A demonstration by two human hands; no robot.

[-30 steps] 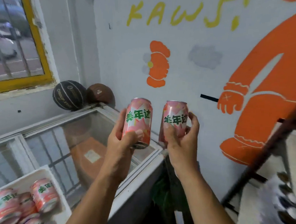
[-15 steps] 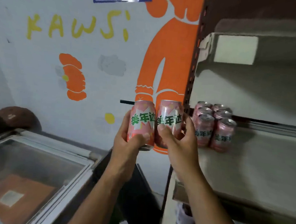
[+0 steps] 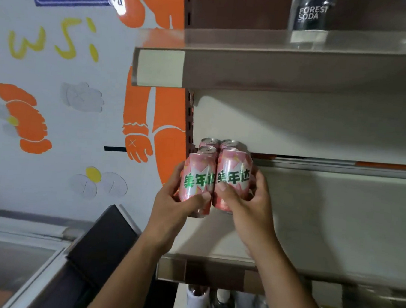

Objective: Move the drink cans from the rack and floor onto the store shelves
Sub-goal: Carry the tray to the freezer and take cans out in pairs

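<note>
I hold two pink drink cans with green lettering, side by side and upright. My left hand [image 3: 172, 203] grips the left can [image 3: 199, 178]. My right hand [image 3: 246, 205] grips the right can [image 3: 234, 177]. Both cans hang over the left end of the grey middle shelf [image 3: 324, 222], just in front of several matching pink cans [image 3: 208, 146] that stand at the shelf's back left corner. Whether the held cans touch the shelf is hidden by my hands.
An upper shelf [image 3: 275, 70] overhangs close above, carrying a clear Forest Soda bottle [image 3: 310, 19]. A brown slotted upright [image 3: 190, 114] bounds the shelf's left side. A glass-topped chest freezer [image 3: 21, 261] stands at lower left. Bottles [image 3: 198, 302] stand below the shelf.
My view has swung right from the freezer to the shelves. Both hands have carried their cans rightwards and forwards, over the middle shelf up to the cans standing there.
</note>
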